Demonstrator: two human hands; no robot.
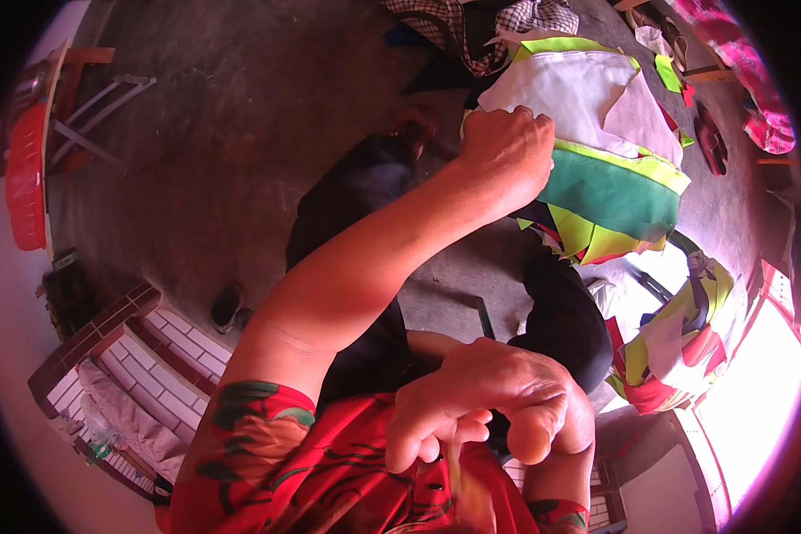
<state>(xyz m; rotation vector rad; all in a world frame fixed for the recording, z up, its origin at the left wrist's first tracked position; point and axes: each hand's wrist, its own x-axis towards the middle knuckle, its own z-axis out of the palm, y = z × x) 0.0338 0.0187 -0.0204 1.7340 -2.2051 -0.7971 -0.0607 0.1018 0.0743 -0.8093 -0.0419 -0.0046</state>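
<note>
A patchwork cloth (610, 200) of white, green and bright yellow pieces spreads out at the upper right, with pointed scraps along its lower edge. At its left side my left hand (510, 153) is closed in a fist on the cloth's edge, the arm stretched forward. Close to my chest, my right hand (489, 396) is bent with its fingers curled in. Below those fingers hangs a blurred yellowish-brown thing (458, 481) that I cannot make out. My dark-trousered legs show beneath my arms, and the right knee is near the cloth.
A bundle of coloured scraps (676, 351) sits to the right, beside a bright opening. Checked cloth (458, 31) lies on the floor ahead. A shoe (710, 138) is at the far right, another dark shoe (230, 307) at left. A red basin (27, 178) stands at the left edge.
</note>
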